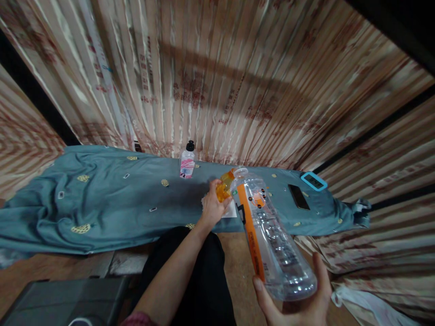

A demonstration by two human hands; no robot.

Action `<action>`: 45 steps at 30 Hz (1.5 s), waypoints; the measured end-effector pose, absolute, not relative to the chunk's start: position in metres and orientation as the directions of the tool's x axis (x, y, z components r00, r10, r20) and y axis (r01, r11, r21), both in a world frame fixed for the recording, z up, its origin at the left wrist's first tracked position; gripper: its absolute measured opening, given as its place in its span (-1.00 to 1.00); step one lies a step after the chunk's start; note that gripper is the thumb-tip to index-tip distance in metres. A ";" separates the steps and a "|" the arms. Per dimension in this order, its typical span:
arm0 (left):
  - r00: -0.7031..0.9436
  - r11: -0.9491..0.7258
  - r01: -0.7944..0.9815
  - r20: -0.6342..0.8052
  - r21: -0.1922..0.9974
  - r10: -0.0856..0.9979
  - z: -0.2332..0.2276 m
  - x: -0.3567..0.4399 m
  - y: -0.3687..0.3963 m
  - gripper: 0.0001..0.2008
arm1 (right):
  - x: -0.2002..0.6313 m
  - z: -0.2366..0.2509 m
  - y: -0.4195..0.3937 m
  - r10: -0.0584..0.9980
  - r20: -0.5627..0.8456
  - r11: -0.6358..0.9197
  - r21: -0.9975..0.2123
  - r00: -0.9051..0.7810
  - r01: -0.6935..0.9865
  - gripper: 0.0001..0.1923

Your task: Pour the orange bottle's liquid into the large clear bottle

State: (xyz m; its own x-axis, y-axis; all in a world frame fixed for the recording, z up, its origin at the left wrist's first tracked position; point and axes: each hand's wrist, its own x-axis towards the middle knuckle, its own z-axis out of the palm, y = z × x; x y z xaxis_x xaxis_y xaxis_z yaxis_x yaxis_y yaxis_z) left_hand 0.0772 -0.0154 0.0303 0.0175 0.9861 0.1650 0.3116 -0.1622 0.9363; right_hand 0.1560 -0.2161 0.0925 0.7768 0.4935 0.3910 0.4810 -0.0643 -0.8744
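My left hand [212, 207] is closed around a small amber see-through container [224, 186], held above the cloth near the middle. In my right hand [295, 312] is a large clear plastic bottle [278, 240] with an orange label, gripped at its base. The bottle tilts so that its open mouth points away from me, to the upper left, right beside the amber container. Whether the two touch, I cannot tell. No liquid is visible in the bottle. A white sheet [230, 210], perhaps paper, lies beneath my left hand, partly hidden.
A teal patterned cloth [112, 199] covers the long table. On it stand a pink-labelled bottle with a black cap [187, 162], a dark phone [299, 197] and a blue-rimmed digital clock [314, 181]. Curtains [217, 90] close in behind. A grey box [68, 299] sits at lower left.
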 end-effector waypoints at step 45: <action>0.045 -0.245 0.221 0.241 0.944 0.969 0.027 0.078 -0.015 -0.32 | 0.159 0.089 -0.218 0.503 0.426 -0.013 -0.866 0.752 0.500 0.24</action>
State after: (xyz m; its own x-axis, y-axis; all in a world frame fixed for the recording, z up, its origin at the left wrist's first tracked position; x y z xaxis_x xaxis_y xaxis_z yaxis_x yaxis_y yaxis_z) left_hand 0.0778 -0.0145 0.0265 0.0452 0.9695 0.2411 0.2208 -0.2450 0.9440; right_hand 0.1595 -0.2183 0.0889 0.7518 0.5032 0.4262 0.4997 -0.0130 -0.8661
